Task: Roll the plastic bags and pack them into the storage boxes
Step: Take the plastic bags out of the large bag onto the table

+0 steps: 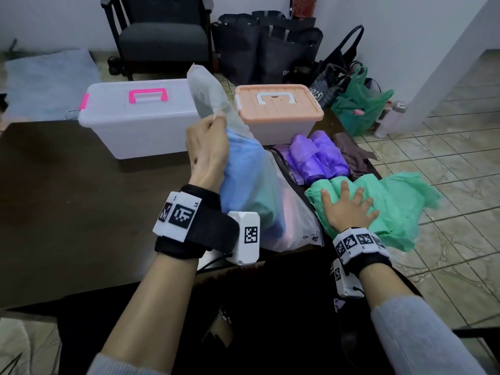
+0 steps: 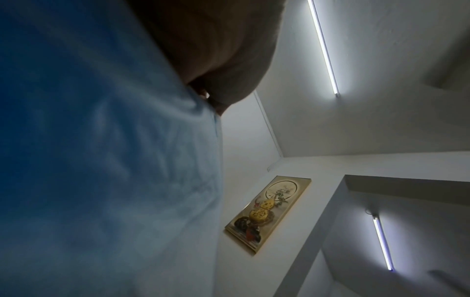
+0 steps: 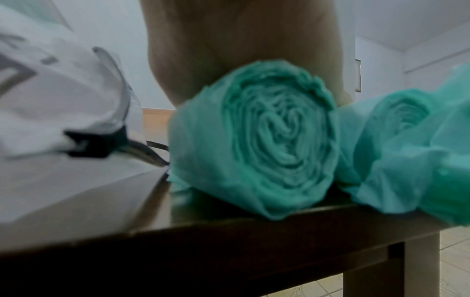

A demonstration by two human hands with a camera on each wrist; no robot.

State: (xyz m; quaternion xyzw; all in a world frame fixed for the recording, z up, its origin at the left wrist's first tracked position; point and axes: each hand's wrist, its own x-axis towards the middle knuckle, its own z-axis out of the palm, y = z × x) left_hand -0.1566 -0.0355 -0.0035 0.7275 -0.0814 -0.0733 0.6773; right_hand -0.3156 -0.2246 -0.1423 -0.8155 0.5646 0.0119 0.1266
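Observation:
My left hand (image 1: 208, 147) grips the top of a clear plastic bag (image 1: 213, 101) and holds it up above the dark table (image 1: 81, 207); blue bags (image 1: 243, 169) show inside it, and blue plastic (image 2: 101, 160) fills the left wrist view. My right hand (image 1: 349, 209) lies flat with spread fingers on the green rolled bags (image 1: 392, 201) at the table's right edge. The right wrist view shows the spiral end of a green roll (image 3: 264, 136) with a second one (image 3: 396, 120) beside it. Purple rolled bags (image 1: 316, 155) lie behind the green ones.
Two lidded storage boxes stand at the back of the table: a clear one with a pink handle (image 1: 138, 117) and one with an orange lid (image 1: 278, 106). A brown bag (image 1: 351, 152) lies by the purple rolls. A chair (image 1: 159, 33), dark bags (image 1: 265, 47) and a green bag (image 1: 359, 106) stand on the floor.

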